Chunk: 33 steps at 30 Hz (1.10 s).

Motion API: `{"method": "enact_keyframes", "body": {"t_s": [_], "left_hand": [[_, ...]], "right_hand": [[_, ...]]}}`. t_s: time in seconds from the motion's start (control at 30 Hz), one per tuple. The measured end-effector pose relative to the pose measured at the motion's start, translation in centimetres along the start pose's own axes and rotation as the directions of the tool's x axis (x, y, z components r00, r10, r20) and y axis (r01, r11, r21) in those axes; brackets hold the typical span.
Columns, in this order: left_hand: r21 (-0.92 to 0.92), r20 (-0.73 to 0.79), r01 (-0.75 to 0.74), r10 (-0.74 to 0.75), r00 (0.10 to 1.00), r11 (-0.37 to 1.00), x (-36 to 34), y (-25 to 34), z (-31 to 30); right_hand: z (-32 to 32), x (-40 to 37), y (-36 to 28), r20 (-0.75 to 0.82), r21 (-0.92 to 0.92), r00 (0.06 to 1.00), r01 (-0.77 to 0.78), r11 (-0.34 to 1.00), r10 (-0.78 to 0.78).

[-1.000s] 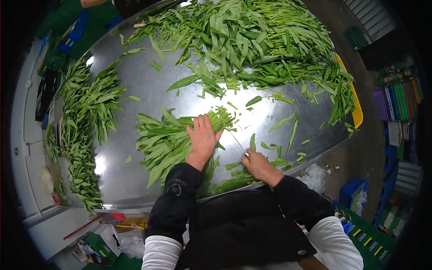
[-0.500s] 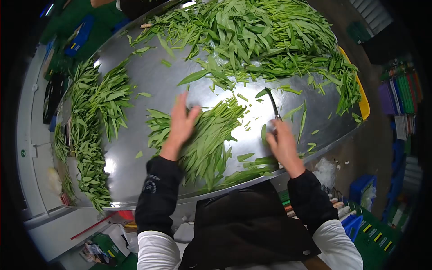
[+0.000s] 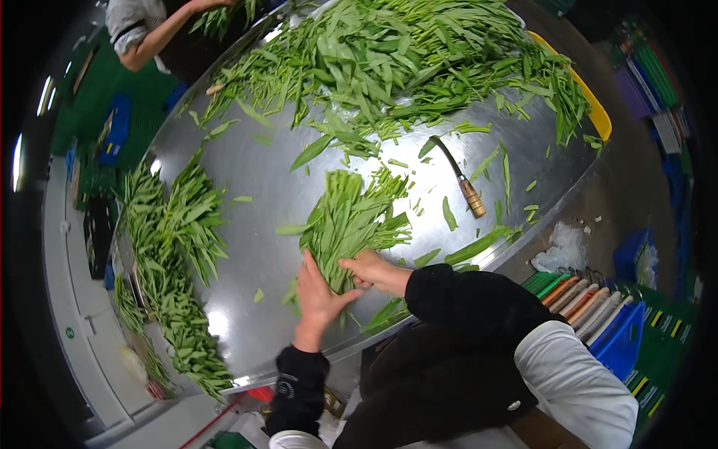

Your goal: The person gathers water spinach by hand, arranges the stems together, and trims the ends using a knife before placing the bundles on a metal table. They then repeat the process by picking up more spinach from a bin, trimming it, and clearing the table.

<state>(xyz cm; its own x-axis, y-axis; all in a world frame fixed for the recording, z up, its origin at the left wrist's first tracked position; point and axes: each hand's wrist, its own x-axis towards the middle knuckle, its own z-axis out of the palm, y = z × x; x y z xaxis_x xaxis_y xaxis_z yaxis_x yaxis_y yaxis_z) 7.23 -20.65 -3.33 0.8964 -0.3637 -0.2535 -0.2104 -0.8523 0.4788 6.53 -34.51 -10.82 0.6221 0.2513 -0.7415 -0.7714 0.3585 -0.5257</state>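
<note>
A bunch of water spinach (image 3: 340, 221) lies on the metal table, its cut stems pointing away from me and its leaves toward me. My left hand (image 3: 318, 295) cups the leafy end from the lower left, thumb spread and some fingers hidden behind the leaves. From the right, my right hand (image 3: 374, 271) is closed on the same leaves, close to the left thumb. A sickle (image 3: 470, 196) with a wooden handle and dark curved blade rests on the table to the right, touched by neither hand.
A big heap of greens (image 3: 389, 60) covers the far side, beside a yellow tray edge (image 3: 598, 120). More bunches (image 3: 176, 254) line the left edge of the metal table (image 3: 262, 179). Another person's arm (image 3: 161, 45) reaches in at upper left. Loose leaves and stem bits are scattered around.
My right hand has let go of the sickle, now lying on the table, and moved left onto the greens. Both hands have gathered the spread greens into a tighter bunch. Another person's arm has appeared.
</note>
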Motion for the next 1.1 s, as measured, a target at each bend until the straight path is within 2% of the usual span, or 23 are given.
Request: {"method": "enact_keyframes", "body": {"t_s": [0.03, 0.07, 0.13, 0.17, 0.23, 0.27, 0.33, 0.37, 0.43, 0.57, 0.67, 0.73, 0.77, 0.8, 0.83, 0.87, 0.93, 0.97, 1.0, 1.07, 1.1], "left_hand": [[0.113, -0.106, 0.053, -0.041, 0.994, 0.992, -0.2, 0.2, 1.0], [0.118, -0.098, 0.039, -0.028, 0.995, 0.992, -0.1, -0.3, 1.8], [0.213, -0.216, 0.056, -0.009, 0.976, 0.976, 0.3, -1.0, 3.1], [0.215, -0.212, 0.05, -0.004, 0.977, 0.975, 0.5, -1.4, 2.9], [0.237, -0.196, -0.021, 0.069, 0.978, 0.971, 1.2, -2.1, 1.7], [0.237, -0.191, -0.025, 0.072, 0.979, 0.971, 1.3, -2.2, 1.5], [0.163, -0.197, -0.101, 0.133, 0.971, 0.981, 1.7, -2.5, 1.0], [0.169, -0.196, -0.109, 0.142, 0.97, 0.98, 1.9, -2.8, 0.9], [0.103, -0.194, -0.137, 0.155, 0.969, 0.985, 2.0, -3.7, 0.6], [0.09, -0.158, -0.262, 0.274, 0.949, 0.961, 3.2, -1.5, -3.4], [0.329, -0.235, -0.295, 0.381, 0.894, 0.897, 3.3, 5.3, -10.2], [0.488, -0.139, -0.364, 0.482, 0.865, 0.793, 3.2, 7.7, -11.7], [0.533, 0.005, -0.412, 0.485, 0.875, 0.739, 3.6, 6.3, -10.8], [0.567, 0.148, -0.464, 0.47, 0.87, 0.681, 4.4, 4.0, -9.4], [0.622, 0.275, -0.432, 0.334, 0.902, 0.653, 5.5, 3.1, -9.0], [0.69, 0.296, -0.432, 0.318, 0.901, 0.58, 6.3, 3.1, -9.3], [0.705, 0.107, -0.256, 0.257, 0.96, 0.662, 5.1, 9.0, -11.3], [0.68, 0.061, -0.285, 0.336, 0.94, 0.676, 4.4, 10.5, -11.7], [0.679, 0.066, -0.288, 0.334, 0.94, 0.675, 4.8, 9.5, -11.1], [0.696, 0.272, -0.455, 0.382, 0.883, 0.556, 6.5, 4.8, -9.2], [0.759, 0.311, -0.471, 0.384, 0.869, 0.451, 7.1, 4.8, -8.8]], "right_hand": [[0.3, -0.2, -0.7, -0.028, 0.015, 0.998, -0.05, 0.999, 0.051], [0.3, -0.7, -1.3, -0.035, 0.027, 0.998, -0.044, 0.999, 0.045], [0.2, -2.1, -2.3, 0.014, 0.102, 0.994, -0.108, 0.989, 0.107], [0.1, -3.1, -2.5, 0.012, 0.108, 0.994, -0.107, 0.988, 0.106], [-1.3, -5.3, -2.1, 0.1, -0.067, 0.994, -0.026, 0.997, 0.033], [-2.3, -6.1, -1.6, 0.098, -0.063, 0.995, -0.027, 0.998, 0.033], [-4.6, -7.7, -0.6, 0.238, -0.269, 0.967, -0.023, 0.963, 0.089], [-5.7, -8.3, -0.2, 0.238, -0.262, 0.968, -0.016, 0.965, 0.081], [-7.6, -9.3, 0.9, 0.103, -0.26, 0.994, 0.006, 0.966, 0.021], [-10.1, -10.6, 0.1, -0.008, -0.202, 0.995, 0.091, 0.975, -0.095], [-11.3, -12.0, -1.4, -0.021, -0.149, 0.98, 0.19, 0.97, -0.196], [-12.2, -12.3, -2.0, -0.03, -0.119, 0.974, 0.219, 0.968, -0.224], [-12.6, -12.1, -1.8, -0.052, -0.107, 0.969, 0.234, 0.966, -0.24], [-13.0, -11.9, -1.5, -0.074, -0.097, 0.964, 0.249, 0.964, -0.256], [-13.3, -11.8, -1.2, -0.093, -0.099, 0.97, 0.217, 0.971, -0.226], [-13.5, -12.2, -0.8, -0.09, -0.086, 0.971, 0.215, 0.973, -0.222], [-14.2, -12.9, -0.7, -0.035, -0.142, 0.967, 0.244, 0.959, -0.251], [-14.5, -12.9, -0.4, -0.043, -0.14, 0.967, 0.245, 0.959, -0.253], [-14.7, -12.9, -0.4, -0.044, -0.136, 0.968, 0.24, 0.961, -0.248], [-14.7, -12.8, -0.9, -0.044, -0.216, 0.943, 0.313, 0.925, -0.33], [-14.6, -12.7, -1.3, -0.01, -0.272, 0.92, 0.375, 0.886, -0.392]]}}
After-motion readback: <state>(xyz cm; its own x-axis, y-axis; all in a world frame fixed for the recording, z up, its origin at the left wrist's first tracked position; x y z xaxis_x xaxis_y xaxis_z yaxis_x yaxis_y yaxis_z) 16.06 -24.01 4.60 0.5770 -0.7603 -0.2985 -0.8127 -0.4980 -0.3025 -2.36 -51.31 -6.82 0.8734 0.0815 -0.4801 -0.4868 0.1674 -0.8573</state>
